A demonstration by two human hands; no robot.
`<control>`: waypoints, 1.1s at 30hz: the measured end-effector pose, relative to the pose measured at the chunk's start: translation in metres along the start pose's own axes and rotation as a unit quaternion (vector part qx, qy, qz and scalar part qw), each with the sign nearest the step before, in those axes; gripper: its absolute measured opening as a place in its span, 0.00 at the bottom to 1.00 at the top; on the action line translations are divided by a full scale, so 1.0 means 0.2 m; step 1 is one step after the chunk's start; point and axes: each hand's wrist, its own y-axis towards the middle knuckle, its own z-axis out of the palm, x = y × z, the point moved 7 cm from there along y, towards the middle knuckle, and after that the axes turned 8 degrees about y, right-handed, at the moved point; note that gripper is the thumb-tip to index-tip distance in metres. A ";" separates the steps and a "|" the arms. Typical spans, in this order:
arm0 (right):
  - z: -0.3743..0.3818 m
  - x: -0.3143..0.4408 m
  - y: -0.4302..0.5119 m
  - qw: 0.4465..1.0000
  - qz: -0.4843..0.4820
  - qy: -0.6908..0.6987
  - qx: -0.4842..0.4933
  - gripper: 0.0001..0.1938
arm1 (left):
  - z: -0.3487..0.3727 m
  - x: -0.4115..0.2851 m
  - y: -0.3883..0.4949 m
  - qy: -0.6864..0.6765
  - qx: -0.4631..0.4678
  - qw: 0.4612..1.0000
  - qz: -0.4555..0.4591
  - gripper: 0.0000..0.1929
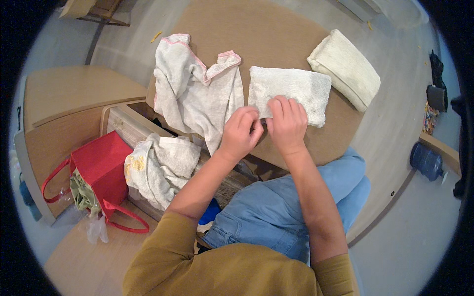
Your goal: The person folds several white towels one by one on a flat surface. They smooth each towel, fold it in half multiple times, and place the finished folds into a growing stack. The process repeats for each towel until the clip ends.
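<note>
A folded white towel (296, 83) lies on the brown tabletop in front of me. My right hand (289, 122) grips its near edge, fingers over the top and thumb at the front. At the towel's near left corner is my left hand (241, 130), its fingers curled; whether they pinch the cloth is hidden. Just left of that hand spreads a crumpled whitish cloth (192, 85) with pink stitched edging, partly hanging over the table's near edge. A folded cream towel (344, 70) rests at the right side of the table, close to the white towel's far right corner.
To my left, another white towel (163, 162) with yellow embroidery lies bunched beside a red bag (102, 159) holding green cloth. A wooden cabinet (81, 92) stands beyond the bag. My knees (344, 174) are near the table's front right edge. A blue water bottle (426, 161) is far right.
</note>
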 end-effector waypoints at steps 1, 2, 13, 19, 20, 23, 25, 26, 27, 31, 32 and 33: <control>0.01 -0.01 0.00 1.000 0.008 -0.015 0.015 0.08 | 0.01 -0.02 0.00 0.014 -0.004 1.000 0.024 0.14; 0.03 -0.02 0.00 0.999 0.016 -0.031 0.029 0.07 | 0.01 -0.04 0.00 0.040 0.001 0.998 0.043 0.15; 0.03 -0.02 0.00 0.995 -0.054 -0.073 0.050 0.04 | 0.04 0.08 -0.06 0.138 0.021 0.990 0.032 0.15; -0.27 -0.22 -0.13 0.982 -0.095 -0.158 0.036 0.09 | 0.05 0.07 -0.04 0.159 -0.001 0.987 0.037 0.12; -0.29 -0.26 -0.15 0.986 -0.077 -0.146 0.033 0.11 | 0.05 0.07 -0.05 0.157 -0.006 0.987 0.038 0.13; -0.30 -0.35 -0.22 0.994 0.000 -0.104 0.032 0.14 | 0.06 0.06 -0.05 0.142 -0.003 0.989 0.048 0.12; -0.29 -0.41 -0.27 0.996 0.072 -0.057 0.023 0.17 | 0.07 0.06 -0.04 0.152 -0.006 0.987 0.051 0.12; -0.28 -0.44 -0.29 0.993 0.110 -0.038 0.022 0.16 | 0.06 0.05 -0.04 0.155 -0.010 0.986 0.052 0.12; -0.28 -0.46 -0.31 0.988 0.152 -0.016 0.024 0.16 | 0.07 0.06 -0.03 0.182 -0.001 0.982 0.045 0.11; -0.27 -0.52 -0.37 0.954 0.294 0.050 0.021 0.15 | 0.11 -0.03 0.00 0.234 0.002 0.971 0.046 0.11; -0.28 -0.52 -0.37 0.951 0.300 0.069 0.009 0.15 | 0.12 -0.06 0.01 0.237 0.003 0.970 0.052 0.11; -0.29 -0.51 -0.37 0.948 0.307 0.088 -0.003 0.15 | 0.14 -0.12 0.02 0.214 -0.007 0.973 0.085 0.12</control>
